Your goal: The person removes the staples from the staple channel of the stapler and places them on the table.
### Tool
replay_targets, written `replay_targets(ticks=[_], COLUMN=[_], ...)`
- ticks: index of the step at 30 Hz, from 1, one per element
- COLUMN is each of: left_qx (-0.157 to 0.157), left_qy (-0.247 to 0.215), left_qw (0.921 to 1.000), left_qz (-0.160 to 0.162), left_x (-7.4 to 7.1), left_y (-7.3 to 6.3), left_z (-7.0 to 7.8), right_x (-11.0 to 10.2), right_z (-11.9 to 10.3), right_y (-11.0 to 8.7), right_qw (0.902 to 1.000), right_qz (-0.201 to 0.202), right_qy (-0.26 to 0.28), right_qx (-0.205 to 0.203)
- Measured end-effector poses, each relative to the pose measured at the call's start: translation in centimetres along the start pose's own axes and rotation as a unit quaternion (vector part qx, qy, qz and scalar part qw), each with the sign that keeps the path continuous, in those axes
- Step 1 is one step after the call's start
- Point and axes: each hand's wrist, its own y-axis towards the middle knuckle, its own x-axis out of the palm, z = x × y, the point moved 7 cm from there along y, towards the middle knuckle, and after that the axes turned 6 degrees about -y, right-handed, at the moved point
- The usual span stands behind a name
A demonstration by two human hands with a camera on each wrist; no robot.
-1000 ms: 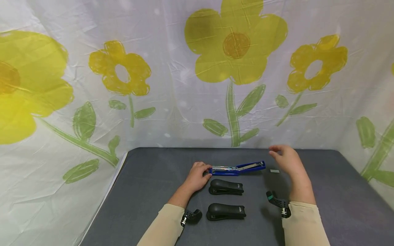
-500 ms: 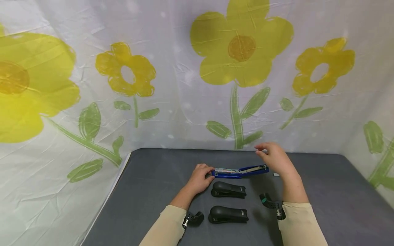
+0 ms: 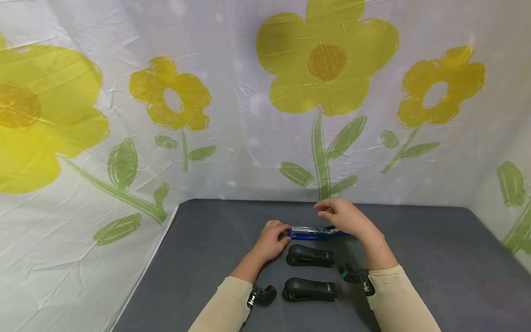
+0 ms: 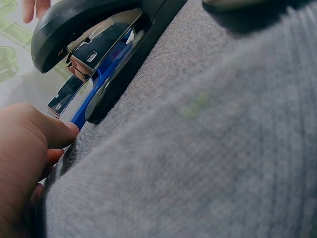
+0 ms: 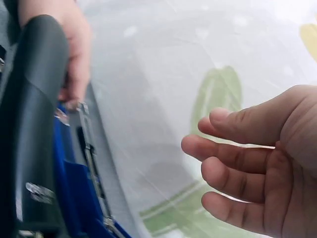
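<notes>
A blue stapler [image 3: 308, 236] lies opened out flat near the back of the table, its metal staple channel facing up. My left hand [image 3: 269, 240] grips its left end, with the thumb [image 4: 62, 131] against the blue base in the left wrist view. Above the stapler's right half hovers my right hand [image 3: 343, 216], which hides part of it. The right fingers [image 5: 237, 176] are loosely bent, with nothing seen between them. A black stapler [image 3: 309, 256] lies just in front of the blue one, and another black stapler [image 3: 309, 290] is nearer to me.
Everything lies on a dark grey table [image 3: 431, 267]. A white cloth backdrop [image 3: 244, 138] printed with yellow flowers hangs behind its far edge. Black wrist mounts [image 3: 265, 295] stick out from both sleeves.
My right hand has moved left, from beyond the blue stapler's right end to above it. A small pale strip on the table is now hidden by that arm. My left hand keeps its grip.
</notes>
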Motion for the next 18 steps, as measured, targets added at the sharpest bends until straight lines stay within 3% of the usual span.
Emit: replay_targets(ticks=[5,18], left_qx=[0.012,0.004], left_qy=[0.0,0.0], left_qw=[0.9999,1.0], left_qz=[0.007,0.003], left_x=[-0.2,-0.1], left_y=[-0.1,0.1], left_z=[0.1,-0.2], right_x=[1.9,6.0], right_z=[-0.6,-0.3], right_y=[0.6,1.7], right_qw=[0.9995,0.9915], right_qz=[-0.031,-0.124], right_qy=[0.008,-0.027], right_qx=[0.001,-0.028])
